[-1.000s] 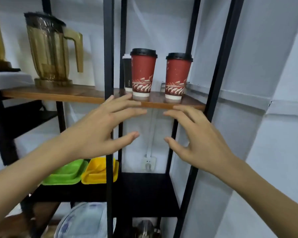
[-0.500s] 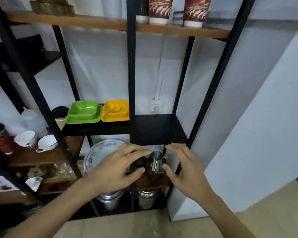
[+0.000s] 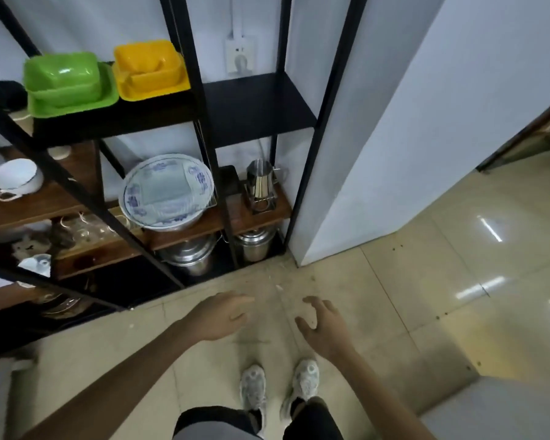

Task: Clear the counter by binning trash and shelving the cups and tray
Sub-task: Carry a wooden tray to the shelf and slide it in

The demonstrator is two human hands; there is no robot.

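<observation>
My left hand (image 3: pixel 224 315) and right hand (image 3: pixel 323 325) hang empty over the tiled floor (image 3: pixel 426 281), fingers loosely spread, gripping nothing. No cups in view. The only tray-like items, a green tray (image 3: pixel 73 101) under a matching bowl and a glossy yellow tray (image 3: pixel 151 71), sit side by side on the black shelf (image 3: pixel 258 106).

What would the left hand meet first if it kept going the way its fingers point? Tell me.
Nothing close. The left hand is empty, its fingers pointing forward and right over bare floor tiles. Farther along that line stands the white wall panel, though depth is hard to judge.
</observation>
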